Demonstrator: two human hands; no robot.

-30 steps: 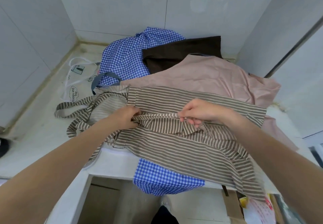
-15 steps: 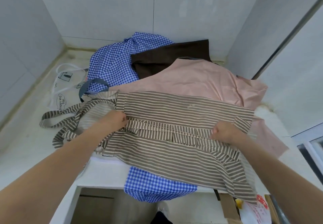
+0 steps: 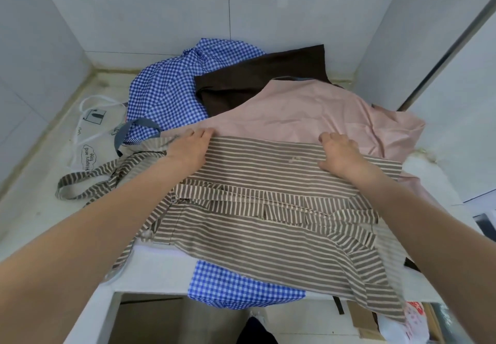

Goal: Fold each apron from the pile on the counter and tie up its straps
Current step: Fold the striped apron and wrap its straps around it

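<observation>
Both hands have left the strap at the apron's middle and gone to its far edge. Nearest, a blue-and-white gingham cloth [image 3: 241, 287] hangs over the front lip of the pale stone counter [image 3: 40, 209]. On it lies the brown-and-cream striped cotton apron [image 3: 255, 239], straps strewn across it. The left hand [image 3: 189, 149] and right hand [image 3: 339, 153], well apart, curl over that far hem, seemingly gripping it. Beyond lie a pink apron [image 3: 308, 113] and a dark brown one [image 3: 263, 75]. The fabric looks light, limp and prone to slump, so hem corners seem the best hold. Fingertips are hidden; the right-hand strap ends run out of sight.
</observation>
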